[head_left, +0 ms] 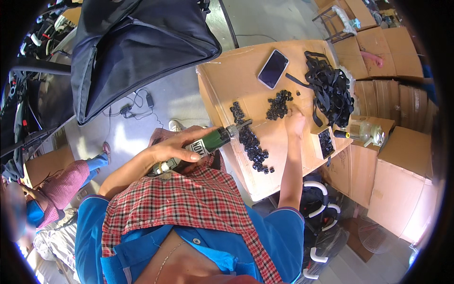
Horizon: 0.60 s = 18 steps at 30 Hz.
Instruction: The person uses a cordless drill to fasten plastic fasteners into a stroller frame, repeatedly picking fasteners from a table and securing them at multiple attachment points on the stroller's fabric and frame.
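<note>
My left hand (172, 147) grips a green cylindrical hand tool (210, 142). Its metal tip points at a row of small black plastic pieces (250, 142) lying on a cardboard box top (227, 78). My right hand (295, 122) reaches across the box and rests its fingertips beside a second heap of black pieces (279, 105). Its fingers are curled down, and what they pinch is hidden. A tangle of black straps (332, 90) lies just beyond that hand.
A dark phone (273, 69) lies face up on the box. A small tray of black pieces (325, 142) and a clear jar (364, 132) stand at the right. More cardboard boxes (402, 184) are stacked there. A black bag (132, 47) hangs upper left. A person's pink sleeve (64, 184) is at the left.
</note>
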Each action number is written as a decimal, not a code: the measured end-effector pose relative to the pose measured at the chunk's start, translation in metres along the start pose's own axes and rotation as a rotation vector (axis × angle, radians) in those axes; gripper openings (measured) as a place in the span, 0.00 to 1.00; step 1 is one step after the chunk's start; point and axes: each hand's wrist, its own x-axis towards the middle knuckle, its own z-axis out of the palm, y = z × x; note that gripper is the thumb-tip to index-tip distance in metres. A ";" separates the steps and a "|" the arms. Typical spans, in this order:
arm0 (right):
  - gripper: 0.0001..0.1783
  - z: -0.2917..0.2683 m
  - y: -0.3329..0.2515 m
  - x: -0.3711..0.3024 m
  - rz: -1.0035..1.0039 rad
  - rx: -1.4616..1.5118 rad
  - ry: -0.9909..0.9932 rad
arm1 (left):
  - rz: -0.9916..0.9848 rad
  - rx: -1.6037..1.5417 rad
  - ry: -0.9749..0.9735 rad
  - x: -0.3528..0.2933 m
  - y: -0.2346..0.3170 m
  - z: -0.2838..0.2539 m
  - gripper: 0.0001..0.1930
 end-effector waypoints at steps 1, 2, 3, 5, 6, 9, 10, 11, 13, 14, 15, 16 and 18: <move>0.16 -0.025 -0.022 0.010 0.176 -0.055 -0.124 | -0.022 -0.046 0.001 -0.001 0.004 0.002 0.53; 0.16 -0.018 -0.011 0.018 0.036 -0.032 0.018 | -0.046 -0.086 -0.011 -0.002 0.010 0.004 0.54; 0.16 -0.007 0.008 0.031 -0.107 -0.008 0.163 | -0.018 -0.128 0.004 0.000 0.008 0.005 0.55; 0.17 0.005 0.029 0.057 -0.345 -0.019 0.290 | 0.011 -0.185 0.007 0.001 0.007 0.005 0.54; 0.17 0.012 0.036 0.066 -0.329 -0.057 0.262 | 0.026 -0.213 0.005 0.002 0.007 0.006 0.54; 0.14 0.021 0.041 0.082 -0.308 -0.153 0.175 | 0.047 -0.220 -0.010 0.002 0.015 0.008 0.54; 0.13 0.019 0.042 0.086 -0.308 -0.174 0.148 | 0.050 -0.215 -0.015 0.002 0.017 0.007 0.53; 0.12 0.017 0.040 0.088 -0.313 -0.194 0.115 | 0.050 -0.215 -0.015 0.000 0.016 0.007 0.53; 0.10 0.009 0.022 0.080 -0.204 -0.108 0.166 | 0.058 -0.222 -0.002 -0.001 0.013 0.005 0.53; 0.09 0.007 0.015 0.072 -0.143 -0.066 0.192 | 0.059 -0.225 -0.001 -0.001 0.014 0.005 0.53; 0.08 0.008 0.013 0.067 -0.156 0.001 0.244 | 0.043 -0.252 -0.007 -0.001 0.016 0.005 0.53; 0.08 0.008 0.013 0.062 -0.166 0.069 0.295 | 0.027 -0.279 -0.016 -0.001 0.022 0.006 0.53; 0.08 0.004 -0.001 0.041 -0.132 0.402 0.279 | 0.027 -0.301 -0.018 -0.001 0.022 0.005 0.53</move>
